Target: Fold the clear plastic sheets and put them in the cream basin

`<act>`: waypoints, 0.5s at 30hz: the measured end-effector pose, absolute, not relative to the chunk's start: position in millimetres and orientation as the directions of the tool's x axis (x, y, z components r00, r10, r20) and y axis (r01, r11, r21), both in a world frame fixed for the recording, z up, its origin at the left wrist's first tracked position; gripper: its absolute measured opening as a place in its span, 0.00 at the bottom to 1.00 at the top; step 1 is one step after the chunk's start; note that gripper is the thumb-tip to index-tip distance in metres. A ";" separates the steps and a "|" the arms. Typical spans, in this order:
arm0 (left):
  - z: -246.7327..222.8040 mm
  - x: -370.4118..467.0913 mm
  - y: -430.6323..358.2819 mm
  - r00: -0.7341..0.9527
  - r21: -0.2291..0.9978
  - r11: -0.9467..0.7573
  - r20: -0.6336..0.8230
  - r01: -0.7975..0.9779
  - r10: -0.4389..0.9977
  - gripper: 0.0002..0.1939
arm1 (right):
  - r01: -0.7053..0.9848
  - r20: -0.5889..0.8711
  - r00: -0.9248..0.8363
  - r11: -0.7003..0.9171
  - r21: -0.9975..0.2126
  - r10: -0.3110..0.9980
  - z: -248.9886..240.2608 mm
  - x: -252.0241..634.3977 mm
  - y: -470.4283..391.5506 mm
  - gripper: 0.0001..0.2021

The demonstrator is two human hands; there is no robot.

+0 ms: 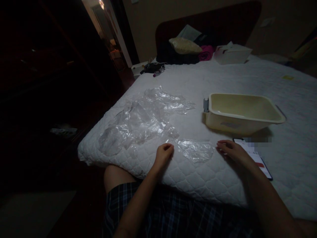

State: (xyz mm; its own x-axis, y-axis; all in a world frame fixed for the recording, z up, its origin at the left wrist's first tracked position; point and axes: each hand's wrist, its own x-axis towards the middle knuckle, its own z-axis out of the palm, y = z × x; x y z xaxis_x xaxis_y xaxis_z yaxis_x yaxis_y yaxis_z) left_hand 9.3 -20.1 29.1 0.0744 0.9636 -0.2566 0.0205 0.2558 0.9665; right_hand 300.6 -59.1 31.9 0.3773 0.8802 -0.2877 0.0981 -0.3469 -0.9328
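Here we are at the lower middle of the frame, with our left hand (163,154) at one end of the small film (195,150). Its fingers are curled in, tips close together; whether plastic is caught between them, we cannot tell. Across to the right, our right hand (230,150) reaches in with thumb and fingers drawn near each other, right at the film's other end; again, we cannot tell if it grips. The film lies between the two, its upper edge fairly straight, so we'd judge the hands are set at both ends to keep it spread.

Under our right wrist, the phone (257,160) lies face up with its screen lit, close enough, we'd say, to read at a glance. Just above it, right of centre, sits the tub (244,124), upright, a grey latch (206,105) on its left end; to us it looks parked within arm's reach.

Over to the left of centre spreads the big plastic heap (141,120), crumpled and shiny, likely left loose there to keep our working patch free. All of it rests on the quilted bed (198,183). Farther out, at the top of the frame, we spot a pillow (185,45), a pink roll (206,53) and a white box (232,55) near the headboard (210,18).
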 end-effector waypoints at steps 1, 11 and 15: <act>28.3 7.7 -18.2 0.123 0.943 0.333 -0.328 -0.019 0.937 0.10 | 0.088 -0.302 0.370 -0.356 -0.930 0.879 30.9 298.7 -59.6 0.20; 30.2 19.4 1.4 0.273 0.900 0.436 -0.422 0.008 0.865 0.12 | -0.053 -0.374 0.261 -0.373 -0.926 0.890 38.5 276.6 -59.4 0.23; 29.3 26.3 1.6 0.272 0.908 0.420 -0.406 0.010 0.872 0.14 | -0.069 -0.373 0.221 -0.367 -0.928 0.901 38.8 274.2 -58.7 0.22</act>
